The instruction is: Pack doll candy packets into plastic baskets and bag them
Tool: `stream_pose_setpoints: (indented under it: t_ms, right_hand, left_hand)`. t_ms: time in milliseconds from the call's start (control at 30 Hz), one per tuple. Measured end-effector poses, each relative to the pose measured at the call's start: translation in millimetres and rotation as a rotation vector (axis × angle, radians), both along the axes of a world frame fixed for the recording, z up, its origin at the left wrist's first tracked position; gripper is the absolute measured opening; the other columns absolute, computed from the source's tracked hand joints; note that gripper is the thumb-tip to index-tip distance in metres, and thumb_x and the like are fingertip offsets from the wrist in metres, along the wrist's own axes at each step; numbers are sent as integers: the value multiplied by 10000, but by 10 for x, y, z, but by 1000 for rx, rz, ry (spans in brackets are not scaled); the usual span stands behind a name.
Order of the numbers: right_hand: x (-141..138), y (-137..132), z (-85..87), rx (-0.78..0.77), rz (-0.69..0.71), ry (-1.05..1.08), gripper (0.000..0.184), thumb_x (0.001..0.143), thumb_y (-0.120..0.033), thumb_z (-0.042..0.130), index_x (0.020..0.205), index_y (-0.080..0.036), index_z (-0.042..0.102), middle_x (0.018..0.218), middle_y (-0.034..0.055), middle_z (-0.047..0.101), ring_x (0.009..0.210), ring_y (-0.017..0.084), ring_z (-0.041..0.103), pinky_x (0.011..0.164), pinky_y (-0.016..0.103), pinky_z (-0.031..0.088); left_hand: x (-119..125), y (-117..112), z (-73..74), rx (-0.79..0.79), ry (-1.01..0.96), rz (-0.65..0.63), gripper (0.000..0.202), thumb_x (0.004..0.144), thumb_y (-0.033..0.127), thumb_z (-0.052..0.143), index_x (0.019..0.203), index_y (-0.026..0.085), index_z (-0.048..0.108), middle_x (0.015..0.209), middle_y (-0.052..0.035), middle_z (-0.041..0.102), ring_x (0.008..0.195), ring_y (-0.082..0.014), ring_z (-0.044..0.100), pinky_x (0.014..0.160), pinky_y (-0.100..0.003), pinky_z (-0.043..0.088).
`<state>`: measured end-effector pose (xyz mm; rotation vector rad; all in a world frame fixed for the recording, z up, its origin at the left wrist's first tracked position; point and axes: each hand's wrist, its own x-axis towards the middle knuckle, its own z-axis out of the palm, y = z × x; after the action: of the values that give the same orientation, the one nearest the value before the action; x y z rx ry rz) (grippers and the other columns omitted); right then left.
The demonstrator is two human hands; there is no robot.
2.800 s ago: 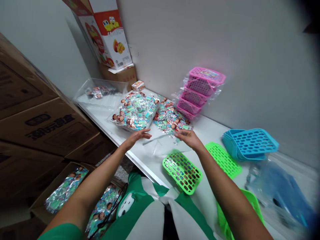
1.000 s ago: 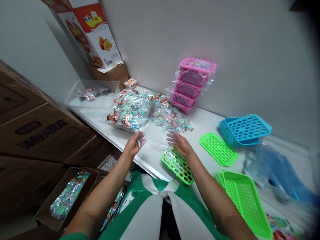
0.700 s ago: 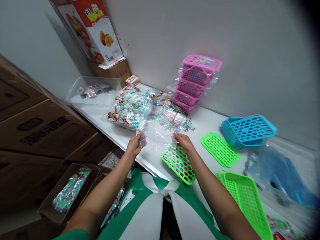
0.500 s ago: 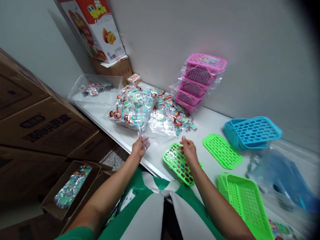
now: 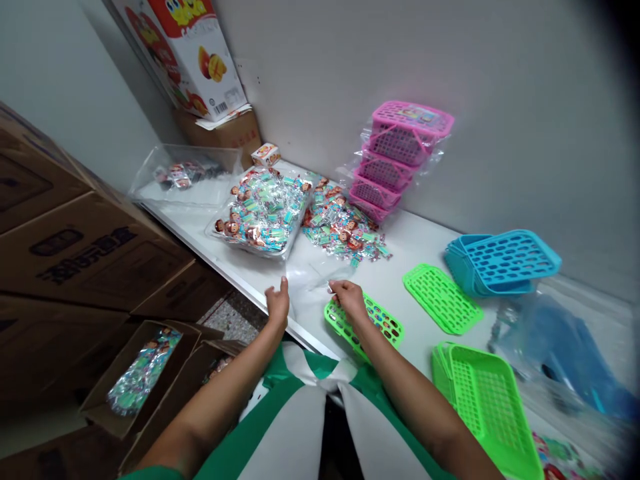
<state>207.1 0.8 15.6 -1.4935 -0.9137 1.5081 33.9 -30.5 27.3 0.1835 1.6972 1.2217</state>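
Note:
My left hand (image 5: 277, 307) and my right hand (image 5: 347, 299) are low at the front edge of the white table (image 5: 415, 243). Both are closed on the near edge of a thin clear plastic bag (image 5: 310, 279) that lies flat between them. Right next to my right hand sits a green lidded basket (image 5: 375, 327) with coloured packets showing through its holes. Just beyond the bag lie a loose heap of small cartoon-printed packets (image 5: 345, 230) and a full clear bag of the same packets (image 5: 260, 213).
Wrapped pink baskets (image 5: 400, 157) are stacked against the wall. Blue baskets (image 5: 503, 263), a green lid (image 5: 443, 298), stacked green baskets (image 5: 487, 400) and a blue plastic bag (image 5: 560, 353) lie to the right. Cardboard boxes (image 5: 75, 247) stand left, and an open box of packets (image 5: 143, 373) is below.
The clear bag, held up and spread between my hands a moment ago, has come down flat onto the table. Both hands moved nearer the front edge and closer together.

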Motion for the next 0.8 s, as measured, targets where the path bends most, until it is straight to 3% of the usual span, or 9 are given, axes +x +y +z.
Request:
stream_pose_setpoints:
  t_ms: [67, 167, 233, 300, 500, 633, 800]
  right_hand:
    - [-10, 1, 4, 53, 22, -57, 319, 643, -483, 680, 609, -178, 595, 585, 0, 609, 476, 103, 483, 478, 235, 360]
    - [-75, -7, 15, 106, 43, -78, 360, 634, -504, 696, 549, -189, 541, 520, -33, 542, 483, 101, 456, 520, 242, 368]
    - [-114, -8, 17, 140, 46, -66, 394, 624, -517, 711, 533, -191, 510, 507, -50, 503, 487, 92, 429, 534, 239, 359]
    - [-119, -3, 13, 168, 63, -44, 421, 620, -537, 717, 534, -195, 488, 500, -63, 467, 479, 84, 393, 522, 234, 335]
    - [70, 34, -19, 181, 196, -3, 447, 621, -596, 700, 560, -211, 481, 448, -74, 426, 443, 90, 349, 475, 236, 288]
    - [196, 51, -60, 228, 217, -148, 443, 655, -597, 670, 562, -212, 472, 460, -63, 425, 452, 97, 364, 474, 236, 287]
    - [285, 27, -82, 284, 285, -485, 387, 692, -593, 637, 657, -216, 555, 564, -32, 543, 537, 136, 486, 540, 251, 346]
  left_hand:
    - [-11, -41, 86, 187, 303, -140, 418, 689, 430, 737, 1017, 238, 562, 1019, -66, 613, 1079, -219, 538, 857, -277, 434]
    - [87, -67, 180, 413, 711, -571, 445, 586, 378, 815, 974, 253, 637, 1030, -64, 612, 1095, -253, 509, 926, -287, 378]
    - [183, -63, 190, 420, 772, -770, 277, 653, 383, 764, 878, 245, 681, 895, -57, 644, 951, -241, 559, 881, -297, 385]
    - [251, -47, 162, 414, 725, -854, 149, 743, 371, 681, 801, 236, 706, 789, -45, 662, 808, -211, 575, 808, -291, 395]
    - [147, 102, 35, 379, 309, -710, 115, 681, 297, 722, 684, 182, 731, 623, -24, 667, 607, -171, 566, 632, -259, 412]
    - [-68, 207, 58, 374, 377, -516, 104, 708, 278, 692, 709, 178, 720, 644, -19, 656, 619, -158, 562, 639, -244, 405]
    - [-222, 248, 289, 442, 577, -340, 83, 717, 284, 694, 749, 211, 717, 724, -14, 633, 722, -165, 541, 673, -221, 374]
